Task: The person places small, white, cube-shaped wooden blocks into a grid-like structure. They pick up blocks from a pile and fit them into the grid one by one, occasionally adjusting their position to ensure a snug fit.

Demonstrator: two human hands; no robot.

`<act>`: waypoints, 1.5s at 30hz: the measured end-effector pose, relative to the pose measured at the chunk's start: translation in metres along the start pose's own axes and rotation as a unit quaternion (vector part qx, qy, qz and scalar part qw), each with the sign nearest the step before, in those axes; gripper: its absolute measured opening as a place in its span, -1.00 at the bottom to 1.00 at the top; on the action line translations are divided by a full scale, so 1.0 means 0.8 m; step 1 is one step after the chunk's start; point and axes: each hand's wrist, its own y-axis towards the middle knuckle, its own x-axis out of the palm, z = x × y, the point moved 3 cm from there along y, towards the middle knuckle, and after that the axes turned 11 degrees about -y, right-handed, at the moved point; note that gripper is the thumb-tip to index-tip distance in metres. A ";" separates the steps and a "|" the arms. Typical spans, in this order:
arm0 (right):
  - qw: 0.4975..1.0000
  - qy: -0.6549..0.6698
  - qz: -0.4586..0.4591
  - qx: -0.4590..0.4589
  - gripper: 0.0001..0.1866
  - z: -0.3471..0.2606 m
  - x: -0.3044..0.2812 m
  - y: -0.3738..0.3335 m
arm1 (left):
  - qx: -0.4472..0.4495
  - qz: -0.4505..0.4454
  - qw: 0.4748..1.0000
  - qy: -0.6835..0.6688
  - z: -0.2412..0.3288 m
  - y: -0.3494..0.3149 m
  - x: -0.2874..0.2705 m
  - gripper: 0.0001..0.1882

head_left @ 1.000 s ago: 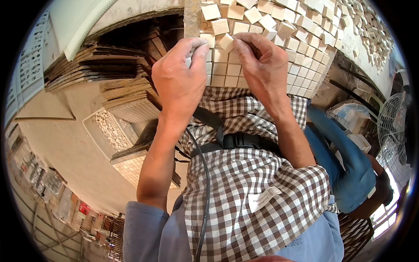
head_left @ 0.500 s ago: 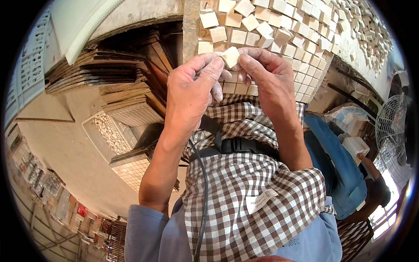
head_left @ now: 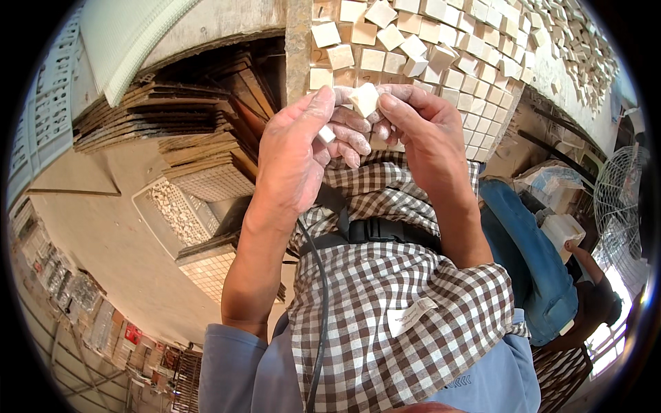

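One tile (head_left: 363, 100), pinched between thumb and forefinger of the right hand (head_left: 435, 134), the left hand's (head_left: 292, 151) forefinger close against its left corner; a second tile (head_left: 326, 134), held in the left hand's curled fingers; loose tiles (head_left: 390, 37), beyond both hands; boards (head_left: 151, 110), left of the left hand.

Stacked boards (head_left: 155, 110), left | wire fan (head_left: 615, 189), right | co-worker's jeans (head_left: 533, 268) | red item (head_left: 132, 334), apparently packaging, blurred

Cream-white tile (head_left: 364, 100); brown-and-white checked apron (head_left: 358, 296); blue-grey shirt (head_left: 231, 361); black belt (head_left: 399, 233); blue jeans (head_left: 527, 255).
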 end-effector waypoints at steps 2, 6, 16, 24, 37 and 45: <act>1.000 0.023 -0.009 0.010 -0.73 -0.001 -0.003 -0.003 | -0.002 -0.012 1.000 -0.014 0.000 0.000 -0.001 -0.52; 0.988 0.131 -0.070 0.041 -0.72 -0.001 -0.013 -0.008 | -0.005 -0.036 0.999 -0.029 -0.002 0.000 0.002 -0.43; 0.993 0.114 -0.017 0.031 -0.70 0.000 -0.036 -0.020 | -0.007 -0.065 0.995 -0.078 -0.002 -0.005 0.020 -0.28; 0.994 0.110 -0.019 0.009 -0.69 0.006 -0.044 -0.022 | -0.003 -0.071 0.995 -0.076 -0.003 -0.004 0.024 -0.45; 0.992 0.124 -0.014 0.002 -0.69 0.007 -0.049 -0.020 | 0.075 -0.007 0.986 0.147 -0.003 -0.010 0.029 -0.46; 0.993 0.121 -0.015 0.004 -0.71 0.007 -0.051 -0.018 | 0.082 0.067 0.947 0.303 0.001 -0.014 0.039 -0.64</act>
